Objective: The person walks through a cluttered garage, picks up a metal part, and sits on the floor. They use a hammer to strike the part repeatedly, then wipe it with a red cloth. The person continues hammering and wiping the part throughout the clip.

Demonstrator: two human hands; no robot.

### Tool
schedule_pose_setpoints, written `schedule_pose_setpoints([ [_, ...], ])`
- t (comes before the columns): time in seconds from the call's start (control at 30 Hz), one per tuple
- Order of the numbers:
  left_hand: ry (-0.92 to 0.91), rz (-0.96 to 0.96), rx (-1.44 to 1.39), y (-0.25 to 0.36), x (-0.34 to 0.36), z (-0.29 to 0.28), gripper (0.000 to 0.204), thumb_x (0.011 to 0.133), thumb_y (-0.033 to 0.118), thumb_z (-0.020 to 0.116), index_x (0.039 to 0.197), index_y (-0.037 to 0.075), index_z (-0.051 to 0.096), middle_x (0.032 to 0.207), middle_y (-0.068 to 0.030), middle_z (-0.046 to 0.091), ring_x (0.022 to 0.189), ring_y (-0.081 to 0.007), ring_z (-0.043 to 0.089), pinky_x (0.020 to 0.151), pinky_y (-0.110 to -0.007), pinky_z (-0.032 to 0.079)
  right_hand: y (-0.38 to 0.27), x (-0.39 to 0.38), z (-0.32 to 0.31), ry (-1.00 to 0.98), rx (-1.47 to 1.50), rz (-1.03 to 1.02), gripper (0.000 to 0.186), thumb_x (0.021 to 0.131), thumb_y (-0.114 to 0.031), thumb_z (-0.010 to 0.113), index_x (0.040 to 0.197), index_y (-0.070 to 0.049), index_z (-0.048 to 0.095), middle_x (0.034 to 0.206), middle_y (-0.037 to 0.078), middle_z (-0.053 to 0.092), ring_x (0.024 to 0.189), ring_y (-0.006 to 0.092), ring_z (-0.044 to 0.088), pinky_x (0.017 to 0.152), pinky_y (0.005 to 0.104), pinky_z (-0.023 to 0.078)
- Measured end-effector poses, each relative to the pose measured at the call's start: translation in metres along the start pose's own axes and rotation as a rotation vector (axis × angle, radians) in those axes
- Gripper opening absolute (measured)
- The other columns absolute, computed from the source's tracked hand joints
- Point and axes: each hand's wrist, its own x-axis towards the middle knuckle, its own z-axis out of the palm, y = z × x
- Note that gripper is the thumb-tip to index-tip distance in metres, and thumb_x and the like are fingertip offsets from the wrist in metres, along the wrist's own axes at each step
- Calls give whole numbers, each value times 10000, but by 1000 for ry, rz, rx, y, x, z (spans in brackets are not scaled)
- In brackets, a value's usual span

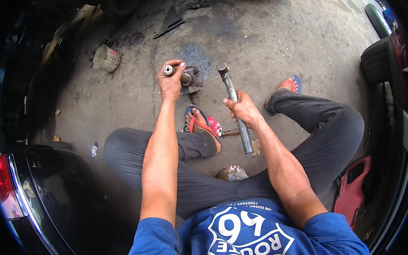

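Note:
My left hand [169,85] is closed around a metal shaft [169,70] with a round hole in its near end. The shaft slants down toward a dark, worn metal block [193,87] on the ground, where a round collar shows; whether the two are joined I cannot tell. In my right hand [244,108] is a hammer [230,87], gripped around its grey pipe handle. Its head points away from me, to the right of the block and apart from it. The handle's lower end sticks out below my fist.
A dirty bucket [106,58] lies tipped at far left. Dark strips [169,28] lie beyond the block. My sandalled foot [201,123] is beside a wooden-looking handle [230,132]. A black car [64,206] stands left; a tyre [376,62] and red panel [353,186] are right.

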Motion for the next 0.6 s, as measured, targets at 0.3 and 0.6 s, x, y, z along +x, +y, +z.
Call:
schedule_pose_setpoints([
  [0.3,-456,-32,316,28,10,-5,207,876,166,855,1034,68,764,929,18,737,859,-74,651,782,-263,536,-1,0,2,-28,-61,-20,361,965,-255,746,1051,14,521,757,49,574,579,126,575,474,322,505],
  [0.6,-872,64,638,52,41,-34,398,821,263,891,1153,85,765,1090,-63,782,1005,-200,724,904,-352,568,4,-1,5,-49,-117,-26,296,977,-245,729,1020,-28,533,732,2,541,551,85,532,458,274,476],
])
